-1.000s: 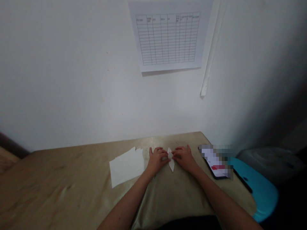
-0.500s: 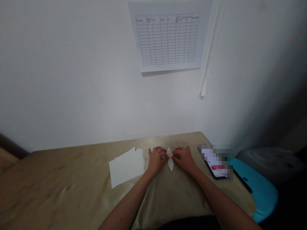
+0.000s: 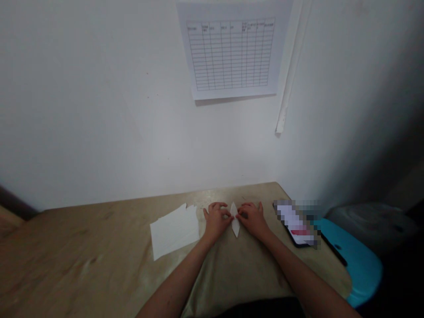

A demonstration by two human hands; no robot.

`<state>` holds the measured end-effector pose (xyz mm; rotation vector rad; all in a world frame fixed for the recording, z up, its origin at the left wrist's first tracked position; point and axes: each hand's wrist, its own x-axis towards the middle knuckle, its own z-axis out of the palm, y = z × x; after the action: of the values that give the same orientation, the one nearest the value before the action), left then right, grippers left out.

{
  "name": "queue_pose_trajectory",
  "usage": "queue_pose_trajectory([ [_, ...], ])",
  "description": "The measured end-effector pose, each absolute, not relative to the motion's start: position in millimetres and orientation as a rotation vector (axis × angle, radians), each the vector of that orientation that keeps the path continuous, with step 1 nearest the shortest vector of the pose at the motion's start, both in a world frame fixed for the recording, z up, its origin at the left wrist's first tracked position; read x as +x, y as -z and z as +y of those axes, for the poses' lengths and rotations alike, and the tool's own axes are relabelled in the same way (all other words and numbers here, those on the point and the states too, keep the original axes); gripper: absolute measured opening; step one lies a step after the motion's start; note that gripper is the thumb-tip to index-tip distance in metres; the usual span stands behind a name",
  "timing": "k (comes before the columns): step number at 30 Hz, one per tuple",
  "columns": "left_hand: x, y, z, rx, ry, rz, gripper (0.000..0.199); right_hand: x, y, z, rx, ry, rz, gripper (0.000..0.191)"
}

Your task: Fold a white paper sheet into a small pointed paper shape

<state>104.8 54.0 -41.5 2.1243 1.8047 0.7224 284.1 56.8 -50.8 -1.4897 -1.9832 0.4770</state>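
Observation:
A small piece of white folded paper (image 3: 235, 226), narrow and pointed at both ends, lies on the table between my hands. My left hand (image 3: 217, 219) pinches its left edge with thumb and index finger. From the other side, my right hand (image 3: 253, 217) pinches the right edge, its little finger raised. Left of my left hand lies a loose white sheet of paper (image 3: 175, 232) with a torn, uneven upper edge.
The table (image 3: 99, 247) has a brown cover and meets a white wall. At its right lies a phone (image 3: 300, 232), partly blurred, beside a dark pen-like stick (image 3: 334, 249). A blue stool (image 3: 361, 260) stands past the right edge. A printed table sheet (image 3: 232, 53) hangs on the wall.
Both hands stay at the folded paper with small finger shifts. The paper's middle looks flatter and a little wider now. The view has moved very slightly.

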Motion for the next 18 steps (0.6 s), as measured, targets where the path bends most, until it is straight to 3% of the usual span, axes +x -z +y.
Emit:
queue_pose_trajectory([
  [15,106.2,39.3,54.7,2.103,-0.715,1.841,0.004,282.3,45.2,59.1,-1.534,-0.504,-1.959,0.014],
  [18,105.2,38.6,55.5,2.074,-0.722,1.858,0.015,281.6,44.6,59.1,-1.544,-0.487,-1.975,0.014],
])
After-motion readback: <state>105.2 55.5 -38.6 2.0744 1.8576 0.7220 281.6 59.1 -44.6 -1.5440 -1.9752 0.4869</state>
